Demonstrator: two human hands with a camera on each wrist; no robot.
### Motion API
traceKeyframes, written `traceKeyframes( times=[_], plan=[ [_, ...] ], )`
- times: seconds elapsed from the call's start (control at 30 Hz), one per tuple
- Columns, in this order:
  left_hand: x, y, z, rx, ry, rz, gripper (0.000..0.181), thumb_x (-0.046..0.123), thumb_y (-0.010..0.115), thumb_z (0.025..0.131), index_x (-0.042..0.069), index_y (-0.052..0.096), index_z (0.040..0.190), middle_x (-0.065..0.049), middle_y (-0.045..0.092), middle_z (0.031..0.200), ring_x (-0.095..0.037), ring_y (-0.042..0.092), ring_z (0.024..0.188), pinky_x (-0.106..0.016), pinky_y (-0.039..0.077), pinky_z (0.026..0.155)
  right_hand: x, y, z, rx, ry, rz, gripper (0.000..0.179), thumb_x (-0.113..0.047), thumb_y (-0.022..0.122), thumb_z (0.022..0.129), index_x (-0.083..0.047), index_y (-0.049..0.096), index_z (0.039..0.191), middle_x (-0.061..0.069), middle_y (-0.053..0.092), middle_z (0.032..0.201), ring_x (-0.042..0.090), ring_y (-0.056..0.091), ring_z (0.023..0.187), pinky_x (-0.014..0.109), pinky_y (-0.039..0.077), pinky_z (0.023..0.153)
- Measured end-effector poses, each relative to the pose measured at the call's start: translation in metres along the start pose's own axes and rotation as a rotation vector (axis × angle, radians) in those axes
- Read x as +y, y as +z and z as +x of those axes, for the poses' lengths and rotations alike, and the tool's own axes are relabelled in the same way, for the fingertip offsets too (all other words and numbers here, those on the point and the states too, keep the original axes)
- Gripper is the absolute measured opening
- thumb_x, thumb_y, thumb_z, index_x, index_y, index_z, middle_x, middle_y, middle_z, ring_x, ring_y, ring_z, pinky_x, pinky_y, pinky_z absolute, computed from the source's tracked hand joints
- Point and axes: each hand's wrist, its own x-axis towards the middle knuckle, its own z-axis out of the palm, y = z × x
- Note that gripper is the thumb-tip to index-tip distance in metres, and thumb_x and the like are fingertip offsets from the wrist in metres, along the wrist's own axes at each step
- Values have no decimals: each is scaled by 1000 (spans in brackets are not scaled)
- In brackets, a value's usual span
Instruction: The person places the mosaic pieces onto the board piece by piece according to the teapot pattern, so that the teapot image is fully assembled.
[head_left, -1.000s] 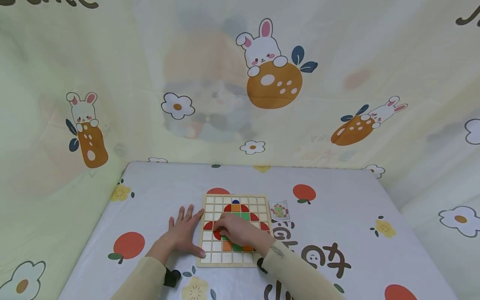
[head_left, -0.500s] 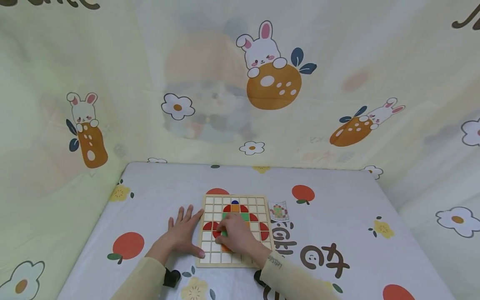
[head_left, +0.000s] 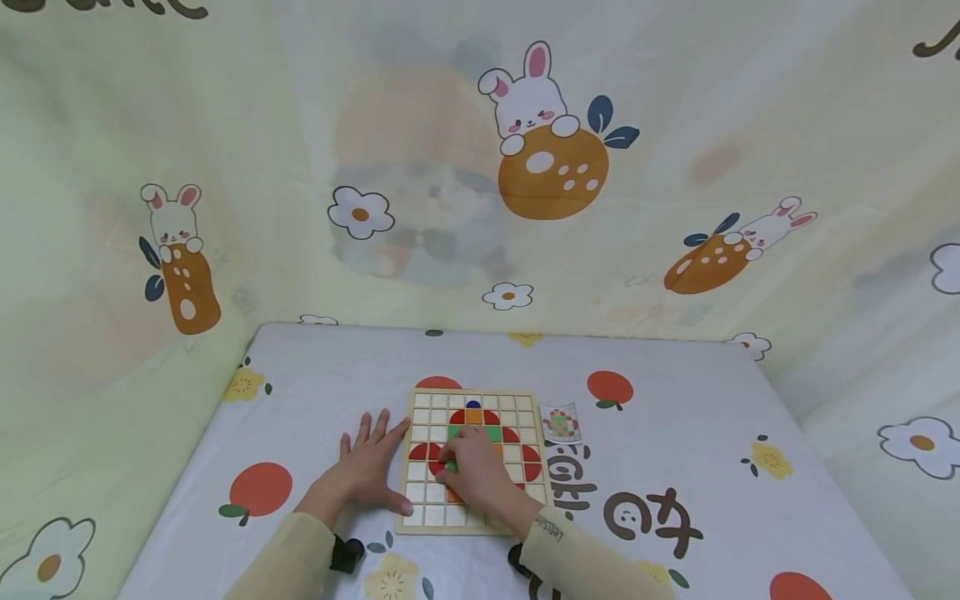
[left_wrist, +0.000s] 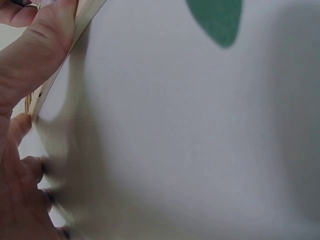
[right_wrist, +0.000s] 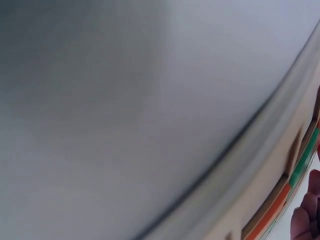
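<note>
A square wooden grid board (head_left: 405,523) lies on the table, with red rounded tiles (head_left: 532,463), green tiles (head_left: 492,433), an orange tile (head_left: 474,416) and a small blue half-round tile (head_left: 473,404) in its cells. My left hand (head_left: 366,473) is spread at the board's left edge, thumb at the lower corner and index finger higher up. My right hand (head_left: 480,471) bends over the left-centre cells, its fingertips next to a red tile (head_left: 436,468). Whether they pinch a tile is hidden. That hand covers the middle of the board.
A small printed pattern card (head_left: 561,423) lies against the board's right edge. The table (head_left: 315,367) has a fruit-and-flower cloth. Behind it hangs a rabbit-print curtain (head_left: 420,308).
My right hand has shifted slightly, uncovering a second red tile in the left row and more red at the right edge. My left hand stays at the board's edge.
</note>
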Motion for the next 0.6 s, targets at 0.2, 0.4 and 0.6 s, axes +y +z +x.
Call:
traceKeyframes(
  times=[0.2, 0.4, 0.6],
  plan=[
    [0, -1, -2, -1, 7, -4, 127, 47, 97, 60, 16, 29, 162, -24, 11, 171, -52, -1, 157, -78, 3, 118, 7, -10, -4, -33, -6, 145, 21, -23, 82, 88, -10, 77, 103, 2, 66, 110, 19, 54, 107, 39, 54, 94],
    [1, 0, -2, 2, 1, -5, 128, 48, 97, 59, 15, 28, 162, -24, 11, 171, -52, -1, 157, -78, 3, 119, 28, -37, -16, -61, -38, 418, 29, -22, 77, 93, -7, 72, 118, 9, 70, 118, 27, 64, 108, 34, 55, 92],
    [2, 0, -2, 11, 3, -9, 128, 45, 97, 59, 15, 28, 162, -25, 11, 171, -52, -1, 156, -78, 3, 119, 70, -64, -35, -52, -68, 528, 34, -18, 73, 96, 0, 68, 124, 19, 69, 116, 17, 64, 97, 21, 55, 83]
  ],
)
